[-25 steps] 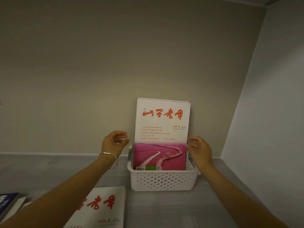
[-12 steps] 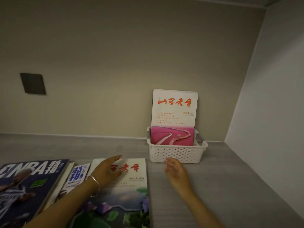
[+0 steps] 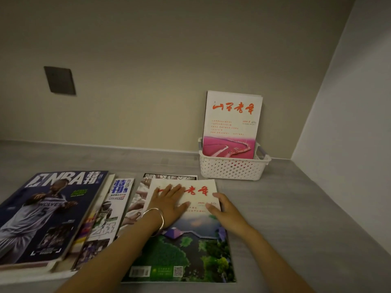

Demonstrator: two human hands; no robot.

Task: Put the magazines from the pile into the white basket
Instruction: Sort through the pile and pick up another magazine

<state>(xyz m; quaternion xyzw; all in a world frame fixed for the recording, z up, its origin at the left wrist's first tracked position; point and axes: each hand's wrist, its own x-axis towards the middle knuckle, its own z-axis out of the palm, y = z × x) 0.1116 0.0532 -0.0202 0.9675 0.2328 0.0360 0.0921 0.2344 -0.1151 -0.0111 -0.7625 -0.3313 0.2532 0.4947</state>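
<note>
A white perforated basket (image 3: 232,169) stands against the back wall, right of centre. A white magazine with red characters and a pink photo (image 3: 231,123) stands upright in it, with more behind. A spread pile of magazines lies on the grey surface at lower left. The rightmost one, a white-and-green magazine (image 3: 186,248), lies on top. My left hand (image 3: 169,205) rests flat on its upper part, fingers straight. My right hand (image 3: 225,212) touches its right edge, thumb on the cover.
A large NBA magazine (image 3: 46,212) lies at far left, with a smaller basketball magazine (image 3: 110,212) beside it and others underneath. A dark wall plate (image 3: 59,80) sits on the back wall. A side wall (image 3: 349,134) closes the right.
Both hands left the basket and came down to the pile. The left hand now lies flat on the white-and-green magazine, and the right hand has reached its right edge.
</note>
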